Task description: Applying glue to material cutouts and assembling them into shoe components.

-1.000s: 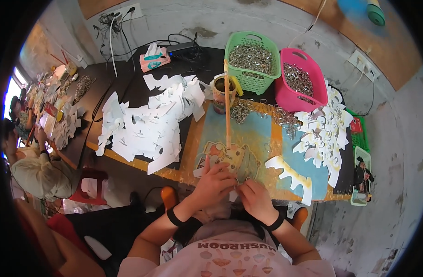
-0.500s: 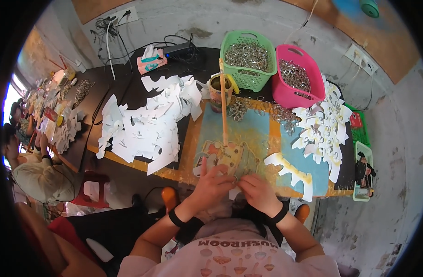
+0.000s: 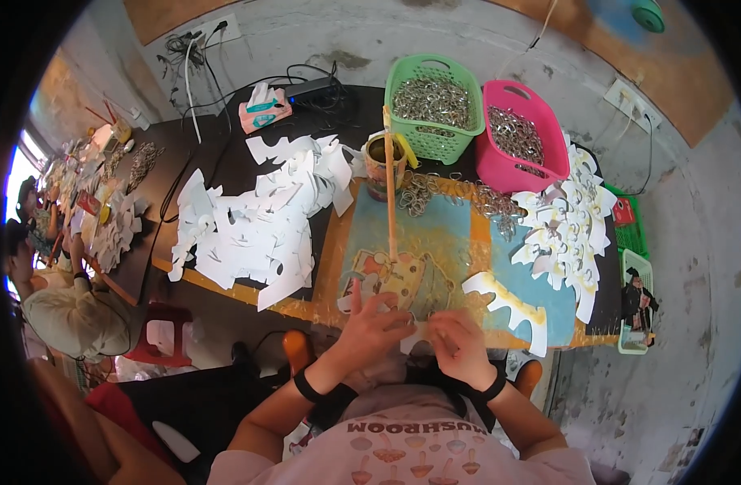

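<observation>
At the table's near edge, my left hand has its thumb and fingers closed on a small white cut-out piece, with one finger raised. Close on its right is my right hand, its fingers bent together near the same piece; whatever they hold is too small to make out. Just beyond the hands, a printed cartoon mat lies on the blue-and-orange work surface. On the right lies a white toothed cut-out strip with yellowish smears along it.
White cut-outs are heaped on the left, and yellow-smeared pieces on the right. A green basket and a pink basket hold metal rings. A can with a long stick stands mid-table. Another person sits at far left.
My right hand has drawn slightly right and away from the left, its fingers turned more upright. More of the white piece shows between them. My left hand has barely moved.
</observation>
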`<action>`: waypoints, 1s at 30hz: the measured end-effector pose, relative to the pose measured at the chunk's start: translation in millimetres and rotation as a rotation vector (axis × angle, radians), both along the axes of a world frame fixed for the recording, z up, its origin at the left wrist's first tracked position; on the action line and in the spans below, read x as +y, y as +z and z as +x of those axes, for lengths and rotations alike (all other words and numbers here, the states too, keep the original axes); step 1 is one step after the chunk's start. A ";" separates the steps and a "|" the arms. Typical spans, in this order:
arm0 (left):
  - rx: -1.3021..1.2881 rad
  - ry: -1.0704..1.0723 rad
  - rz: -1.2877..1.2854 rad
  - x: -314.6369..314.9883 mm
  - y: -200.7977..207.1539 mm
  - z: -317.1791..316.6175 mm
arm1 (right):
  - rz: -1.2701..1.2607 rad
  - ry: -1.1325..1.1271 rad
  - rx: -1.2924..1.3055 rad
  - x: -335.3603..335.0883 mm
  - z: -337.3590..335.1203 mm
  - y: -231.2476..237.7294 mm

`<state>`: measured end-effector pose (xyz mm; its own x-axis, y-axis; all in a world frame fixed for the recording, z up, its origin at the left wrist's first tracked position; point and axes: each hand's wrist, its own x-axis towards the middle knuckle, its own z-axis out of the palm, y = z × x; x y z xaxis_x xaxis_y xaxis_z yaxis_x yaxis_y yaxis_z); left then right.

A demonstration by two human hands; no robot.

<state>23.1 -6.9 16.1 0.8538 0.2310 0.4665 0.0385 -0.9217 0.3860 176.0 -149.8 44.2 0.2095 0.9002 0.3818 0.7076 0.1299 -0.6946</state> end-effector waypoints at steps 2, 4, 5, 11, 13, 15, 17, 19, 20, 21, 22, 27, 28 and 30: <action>0.001 0.008 0.001 0.1 0.0 0.1 | 0.006 -0.165 0.035 3.9 -3.4 14.0; -0.001 0.007 0.004 -0.1 0.7 0.7 | -0.031 -0.196 0.020 4.4 -9.0 8.4; -0.004 0.005 0.003 -0.1 0.6 0.3 | -0.070 -0.227 0.007 5.4 -11.2 5.0; -0.028 0.011 0.021 0.6 0.1 -0.5 | -0.088 -0.245 0.013 14.6 -11.3 -11.1; -0.035 0.006 0.032 0.0 -1.7 -2.2 | -0.095 -0.246 0.002 14.0 -12.4 -12.7; -0.034 0.003 0.013 0.1 -3.7 -2.5 | -0.103 -0.248 -0.010 13.3 -15.8 -13.1; -0.039 0.002 0.015 0.6 -3.4 -2.2 | -0.076 -0.322 0.128 13.0 -22.3 -9.1; -0.042 0.001 0.016 0.4 -2.1 -2.5 | -0.082 -0.332 0.147 13.3 -23.6 -6.4; -0.041 0.002 0.012 0.3 -1.6 -2.6 | -0.088 -0.343 0.166 13.6 -23.7 -6.1; -0.040 0.002 0.008 -0.4 -1.4 -3.1 | -0.089 -0.343 0.167 13.4 -23.2 -7.9; -0.038 0.002 0.006 -0.9 -1.4 -3.4 | -0.113 -0.331 0.168 13.3 -21.9 -11.0; -0.039 0.003 -0.012 -1.8 -0.2 -4.4 | -0.175 -0.324 0.206 17.1 -20.0 -9.5; -0.037 0.004 -0.014 -1.9 -1.2 -5.1 | -0.173 -0.312 0.177 17.8 -18.9 -9.1; -0.039 -0.014 0.032 -1.3 -4.6 -5.3 | -0.173 -0.300 0.147 19.0 -18.1 -8.1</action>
<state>17.8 -8.2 11.5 0.8378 0.2035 0.5066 0.0111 -0.9341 0.3569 157.9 -130.7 36.1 0.5153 0.8388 0.1756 0.5871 -0.1963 -0.7854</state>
